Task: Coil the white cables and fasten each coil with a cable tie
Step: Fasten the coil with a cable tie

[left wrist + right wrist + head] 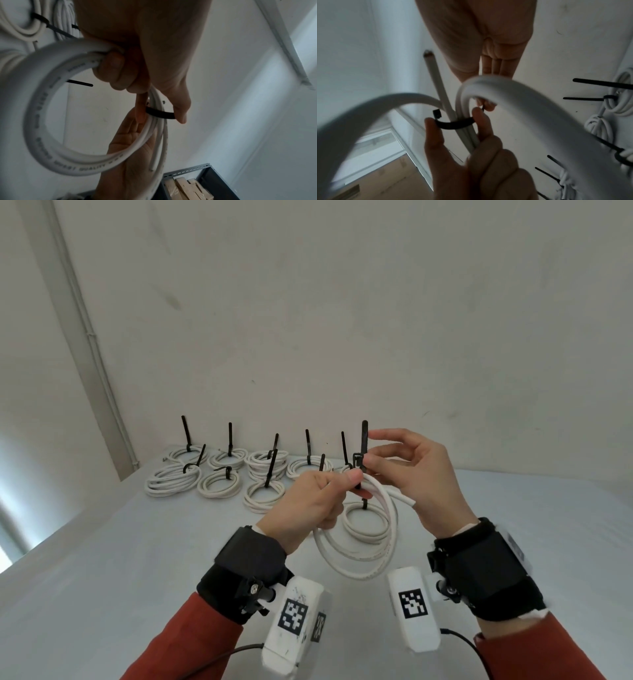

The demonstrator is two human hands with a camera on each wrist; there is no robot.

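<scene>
Above the table I hold up a coil of white cable (359,546). My left hand (346,484) grips its top, fingers curled round the strands, thumb and forefinger at a black cable tie (364,440) looped round them. My right hand (368,455) pinches the tie near its head, and the tail stands straight up. In the left wrist view the tie band (160,115) crosses the coil (39,97) beside my left thumb. In the right wrist view the tie (453,123) wraps the strands, and one cut cable end (428,54) sticks up.
Several tied coils (171,481) with upright black tie tails lie in rows at the back of the grey table (137,559), one (363,525) right under my hands. The wall stands close behind. The table's left edge drops off by a window.
</scene>
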